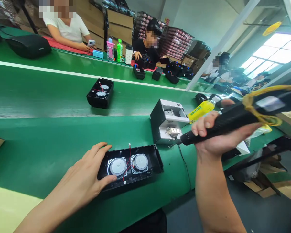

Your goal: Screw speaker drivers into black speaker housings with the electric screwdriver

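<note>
A black speaker housing (152, 176) lies open side up on the green bench, with two round silver speaker drivers (139, 162) and red wires with white plugs inside. My left hand (94, 168) grips its left end, thumb on the near rim and fingers over the far rim. In my right hand (213, 136) is a black electric screwdriver (229, 121), its thin bit pointing left toward the small silver-and-black screw feeder (171, 121). The tip is close to the feeder's front; whether it touches I cannot tell. A yellow cord loops around the screwdriver's rear.
Another housing with drivers (101, 94) sits farther back on the bench. Behind the feeder lies a yellow bottle (201, 110). A cable (185, 165) runs from the feeder to the bench edge. Across the bench, people sit near bottles (119, 51) and black housings (172, 76). Cardboard (264, 189) lies below right.
</note>
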Demonstrator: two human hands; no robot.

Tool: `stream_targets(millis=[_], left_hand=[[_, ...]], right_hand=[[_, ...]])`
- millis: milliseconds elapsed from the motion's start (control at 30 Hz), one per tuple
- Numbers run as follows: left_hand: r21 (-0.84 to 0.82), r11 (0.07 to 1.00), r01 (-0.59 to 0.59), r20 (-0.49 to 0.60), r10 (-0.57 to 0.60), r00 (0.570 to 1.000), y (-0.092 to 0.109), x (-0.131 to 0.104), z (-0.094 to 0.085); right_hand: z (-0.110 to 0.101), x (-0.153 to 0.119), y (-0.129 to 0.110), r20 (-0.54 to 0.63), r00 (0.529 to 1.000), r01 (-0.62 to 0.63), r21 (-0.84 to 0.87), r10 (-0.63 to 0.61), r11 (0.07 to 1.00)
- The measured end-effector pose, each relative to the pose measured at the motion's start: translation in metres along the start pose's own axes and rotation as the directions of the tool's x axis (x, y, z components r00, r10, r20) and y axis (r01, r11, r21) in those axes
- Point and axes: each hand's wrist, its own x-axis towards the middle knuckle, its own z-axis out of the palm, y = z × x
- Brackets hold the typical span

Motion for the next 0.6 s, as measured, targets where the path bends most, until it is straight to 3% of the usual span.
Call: stream_targets(millis=[167,267,433,600], left_hand=[[-0.026,0.999,0.030,0.060,-0.028,0.998,0.011,0.001,-0.012],[-0.062,0.997,0.040,0.075,-0.036,0.997,0.015,0.000,-0.019],[-0.120,0.988,0.098,0.071,-0.090,0.993,0.014,-0.002,-0.022],[-0.208,0.968,0.143,0.056,-0.134,0.989,0.016,-0.001,-0.019]], right_hand=[[0.058,0.002,-0.037,0.213,0.974,-0.105,0.151,0.072,0.983],[0.103,-0.004,-0.041,0.287,0.951,-0.179,0.211,0.114,0.961],[0.163,-0.030,-0.004,0.398,0.899,-0.329,0.341,0.182,0.881],[0.183,-0.061,0.043,0.448,0.868,-0.375,0.315,0.211,0.872]])
